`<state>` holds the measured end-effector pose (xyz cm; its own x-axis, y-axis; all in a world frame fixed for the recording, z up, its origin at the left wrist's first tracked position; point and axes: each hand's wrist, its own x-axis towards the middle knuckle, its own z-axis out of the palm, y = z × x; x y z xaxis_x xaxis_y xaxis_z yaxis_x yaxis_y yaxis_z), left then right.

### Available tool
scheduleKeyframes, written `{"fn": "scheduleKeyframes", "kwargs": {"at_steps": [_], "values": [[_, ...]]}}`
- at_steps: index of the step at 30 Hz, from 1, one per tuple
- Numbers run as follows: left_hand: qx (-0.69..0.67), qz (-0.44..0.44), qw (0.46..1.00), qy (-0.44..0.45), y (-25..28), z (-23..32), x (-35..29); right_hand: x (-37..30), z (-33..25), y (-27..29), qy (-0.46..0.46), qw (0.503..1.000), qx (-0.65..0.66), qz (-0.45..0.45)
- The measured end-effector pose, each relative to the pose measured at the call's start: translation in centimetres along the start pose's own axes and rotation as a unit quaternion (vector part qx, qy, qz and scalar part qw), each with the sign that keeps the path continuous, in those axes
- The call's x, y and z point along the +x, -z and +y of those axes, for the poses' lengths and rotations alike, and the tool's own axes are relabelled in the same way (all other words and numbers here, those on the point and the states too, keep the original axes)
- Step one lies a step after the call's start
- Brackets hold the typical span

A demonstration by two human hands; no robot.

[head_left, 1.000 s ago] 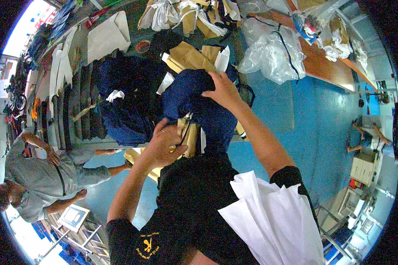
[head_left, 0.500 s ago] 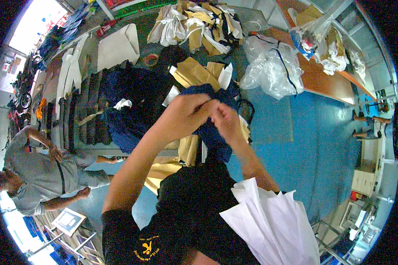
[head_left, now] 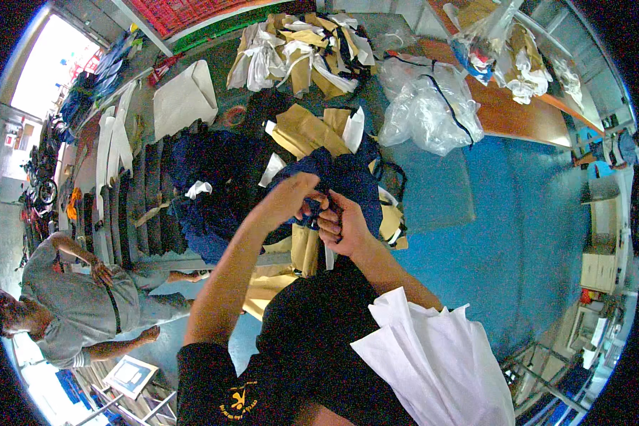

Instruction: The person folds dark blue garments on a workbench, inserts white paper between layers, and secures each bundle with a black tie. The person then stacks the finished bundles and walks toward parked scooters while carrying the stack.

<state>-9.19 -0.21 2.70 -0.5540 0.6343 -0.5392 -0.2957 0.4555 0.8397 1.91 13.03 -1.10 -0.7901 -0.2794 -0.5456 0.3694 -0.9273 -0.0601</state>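
Both my hands are close together over the near side of the table, with navy cloth (head_left: pixel 358 169) bunched about them. The fingers of my left hand (head_left: pixel 291 197) are bent and closed on a fold of it. Against them, my right hand (head_left: pixel 344 226) is curled into a grip on the same cloth. Just beyond lie tan pieces (head_left: pixel 299 131) and a white piece (head_left: pixel 353 130). A larger heap of dark navy cloth (head_left: pixel 209 163) fills the table to the left. Stacked white sheets (head_left: pixel 433 355) hang at my right shoulder.
Dark strips (head_left: pixel 145 199) lie in rows at the left. Farther back are a pale flat panel (head_left: pixel 184 99), a pile of white and tan pieces (head_left: pixel 298 53) and a clear plastic bag (head_left: pixel 429 103). A person in grey (head_left: pixel 85 287) stands at the left; blue floor (head_left: pixel 518 234) stretches right.
My hands have come lower and nearer to me, and the right hand has turned so that its curled fingers show. The navy cloth has come along with them. The view has shifted slightly.
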Motion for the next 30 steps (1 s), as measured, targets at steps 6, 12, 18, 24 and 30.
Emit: {"fn": "scheduleKeyframes", "kwargs": {"at_steps": [6,12,18,24,30], "values": [[-0.28,-0.069,0.952,-0.105,-1.7,-2.3,-0.2,-1.0,-2.2,-2.2,-0.036,0.99,-0.139,0.005],[-0.081,-0.081,0.978,-0.174,0.3,-2.6,0.2,-1.4,-5.0,-3.7,-0.084,0.953,-0.286,0.049],[0.143,-0.067,0.975,-0.157,-0.1,-0.5,0.3,-1.3,-5.1,-3.1,-0.089,0.956,-0.279,-0.022],[0.069,0.017,0.979,-0.19,0.0,-3.6,1.7,-1.8,-5.6,-2.8,-0.065,0.945,-0.32,0.005],[-0.073,0.121,0.967,-0.211,7.9,-1.6,-1.4,-1.8,-7.9,6.5,0.297,0.624,-0.716,0.099]]}}
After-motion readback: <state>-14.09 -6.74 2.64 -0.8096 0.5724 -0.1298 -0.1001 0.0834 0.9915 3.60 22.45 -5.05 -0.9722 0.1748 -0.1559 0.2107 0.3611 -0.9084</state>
